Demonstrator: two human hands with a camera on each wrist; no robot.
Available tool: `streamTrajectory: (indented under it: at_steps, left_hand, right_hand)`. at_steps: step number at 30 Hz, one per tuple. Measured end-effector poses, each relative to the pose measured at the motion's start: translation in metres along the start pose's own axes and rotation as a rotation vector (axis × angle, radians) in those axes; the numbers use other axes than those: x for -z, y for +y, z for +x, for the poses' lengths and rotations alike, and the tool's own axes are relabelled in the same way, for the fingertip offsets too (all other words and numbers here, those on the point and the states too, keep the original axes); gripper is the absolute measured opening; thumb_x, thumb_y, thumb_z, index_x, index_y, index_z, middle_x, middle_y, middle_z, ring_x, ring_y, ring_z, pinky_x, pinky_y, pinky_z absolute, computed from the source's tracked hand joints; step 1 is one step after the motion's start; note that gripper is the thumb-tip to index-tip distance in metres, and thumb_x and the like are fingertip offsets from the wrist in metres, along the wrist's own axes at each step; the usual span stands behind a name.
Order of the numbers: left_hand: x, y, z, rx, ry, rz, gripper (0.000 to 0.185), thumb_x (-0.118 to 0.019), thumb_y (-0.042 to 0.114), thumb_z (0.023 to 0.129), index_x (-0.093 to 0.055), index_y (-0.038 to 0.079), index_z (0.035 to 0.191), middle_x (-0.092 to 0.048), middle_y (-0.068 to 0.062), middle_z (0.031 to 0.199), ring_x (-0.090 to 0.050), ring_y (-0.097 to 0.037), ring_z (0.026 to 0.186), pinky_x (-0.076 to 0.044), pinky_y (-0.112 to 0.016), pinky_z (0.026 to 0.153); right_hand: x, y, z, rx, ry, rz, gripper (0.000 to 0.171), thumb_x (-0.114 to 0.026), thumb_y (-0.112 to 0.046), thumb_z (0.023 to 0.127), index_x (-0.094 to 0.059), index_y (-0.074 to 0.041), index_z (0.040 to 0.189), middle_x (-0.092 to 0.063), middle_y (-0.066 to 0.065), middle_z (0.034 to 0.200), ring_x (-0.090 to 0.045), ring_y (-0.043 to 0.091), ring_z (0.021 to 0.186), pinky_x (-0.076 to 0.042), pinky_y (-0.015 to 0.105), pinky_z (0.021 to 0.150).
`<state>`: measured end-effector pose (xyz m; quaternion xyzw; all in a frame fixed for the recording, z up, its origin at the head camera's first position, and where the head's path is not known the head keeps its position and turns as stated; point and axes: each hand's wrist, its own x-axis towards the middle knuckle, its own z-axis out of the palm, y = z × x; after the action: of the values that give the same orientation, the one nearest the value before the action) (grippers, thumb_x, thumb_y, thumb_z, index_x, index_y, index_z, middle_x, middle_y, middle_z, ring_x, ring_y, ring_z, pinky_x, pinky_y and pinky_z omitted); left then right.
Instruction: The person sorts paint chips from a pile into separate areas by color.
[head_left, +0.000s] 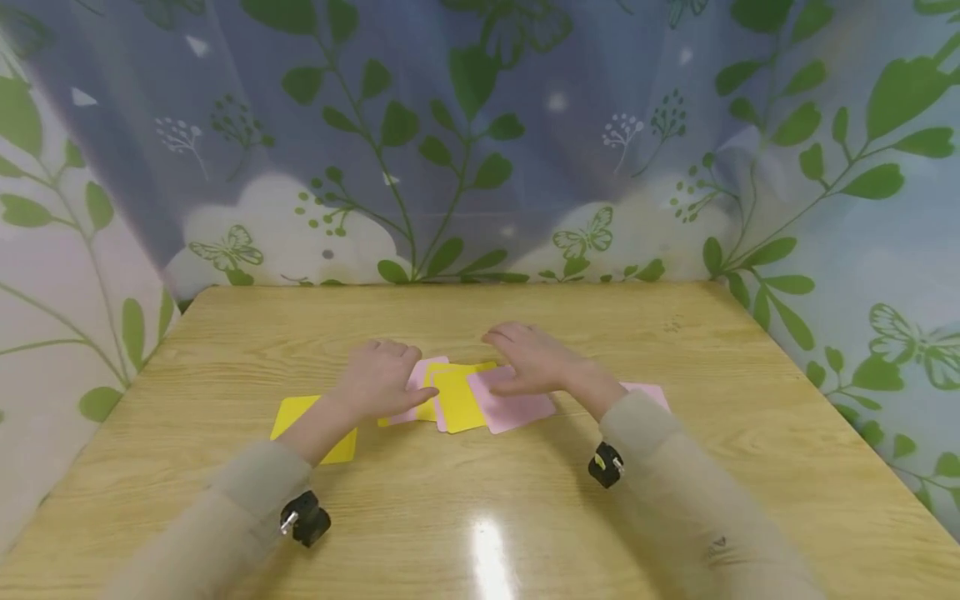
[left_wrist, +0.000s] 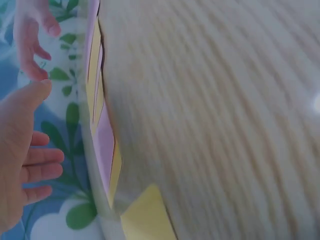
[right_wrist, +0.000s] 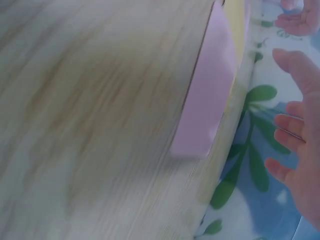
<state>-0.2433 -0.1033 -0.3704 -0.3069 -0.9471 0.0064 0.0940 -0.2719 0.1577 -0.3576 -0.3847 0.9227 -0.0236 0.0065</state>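
Note:
Pink and yellow cards lie in an overlapping row on the wooden table, with a yellow card (head_left: 459,402) in the middle and a pink card (head_left: 523,412) at its right end. My left hand (head_left: 381,380) hovers over the row's left part, fingers loosely spread and holding nothing. Over the right part is my right hand (head_left: 536,360), also empty, its thumb overlapping the pink card in the head view. Both wrist views show the hands raised off the tabletop. A separate yellow card (head_left: 342,450) lies beneath my left forearm, partly hidden. Another pink card (head_left: 651,393) shows behind my right wrist.
The wooden table (head_left: 480,321) reaches back to a curtain (head_left: 540,167) printed with leaves and butterflies, which also hangs at both sides. A small black device is strapped at each sleeve. Light glares off the table's near part.

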Motion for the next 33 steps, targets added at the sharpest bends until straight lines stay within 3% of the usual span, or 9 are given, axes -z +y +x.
streamTrajectory:
  at_steps: [3,7,12,17,27,33]
  left_hand:
    - [-0.002,0.012,0.005,-0.012,-0.008,-0.006,0.058,-0.06,0.056,0.08,-0.06,0.003,0.105,-0.065,-0.009,0.095,-0.06,-0.03,0.092,-0.046,-0.044,0.081]
    - [-0.006,0.025,0.012,-0.015,-0.055,-0.021,0.067,-0.058,0.06,0.08,-0.057,0.002,0.114,-0.064,-0.01,0.103,-0.057,-0.03,0.1,-0.042,-0.044,0.088]
    - [-0.012,0.041,0.02,-0.066,-0.111,0.001,0.079,-0.055,0.064,0.079,-0.052,-0.001,0.123,-0.059,-0.014,0.115,-0.052,-0.032,0.11,-0.038,-0.045,0.095]
    - [-0.015,0.055,0.026,-0.085,-0.147,-0.048,0.086,-0.056,0.066,0.077,-0.047,-0.002,0.129,-0.054,-0.015,0.123,-0.047,-0.031,0.115,-0.033,-0.045,0.099]
    - [-0.023,0.071,0.037,-0.068,-0.213,-0.057,0.096,-0.054,0.072,0.074,-0.041,-0.002,0.134,-0.051,-0.017,0.124,-0.046,-0.032,0.116,-0.034,-0.044,0.098]
    - [-0.027,0.077,0.043,-0.071,-0.222,-0.034,0.094,-0.052,0.072,0.074,-0.044,-0.003,0.13,-0.054,-0.018,0.116,-0.049,-0.03,0.109,-0.04,-0.04,0.092]
  right_hand:
    - [-0.001,0.007,-0.009,-0.017,-0.031,0.009,0.077,-0.063,-0.047,0.081,-0.037,-0.001,0.138,-0.037,0.015,0.141,-0.031,0.031,0.13,-0.027,0.051,0.104]
    - [-0.003,0.014,-0.018,-0.031,-0.063,0.03,0.082,-0.064,-0.05,0.079,-0.036,-0.002,0.139,-0.035,0.017,0.142,-0.028,0.033,0.132,-0.024,0.052,0.104]
    - [-0.007,0.02,-0.026,-0.037,-0.108,0.015,0.089,-0.066,-0.053,0.077,-0.033,0.0,0.14,-0.033,0.018,0.143,-0.027,0.034,0.132,-0.026,0.054,0.103]
    - [-0.01,0.022,-0.033,-0.024,-0.128,-0.004,0.09,-0.068,-0.053,0.072,-0.037,0.0,0.138,-0.036,0.017,0.141,-0.03,0.034,0.13,-0.029,0.057,0.099]
    - [-0.018,0.026,-0.039,-0.017,-0.149,-0.02,0.093,-0.068,-0.057,0.07,-0.037,-0.001,0.138,-0.036,0.015,0.141,-0.03,0.032,0.13,-0.03,0.056,0.099]
    - [-0.022,0.026,-0.039,-0.015,-0.15,0.003,0.091,-0.067,-0.056,0.071,-0.038,-0.001,0.137,-0.037,0.017,0.14,-0.032,0.034,0.129,-0.029,0.058,0.099]
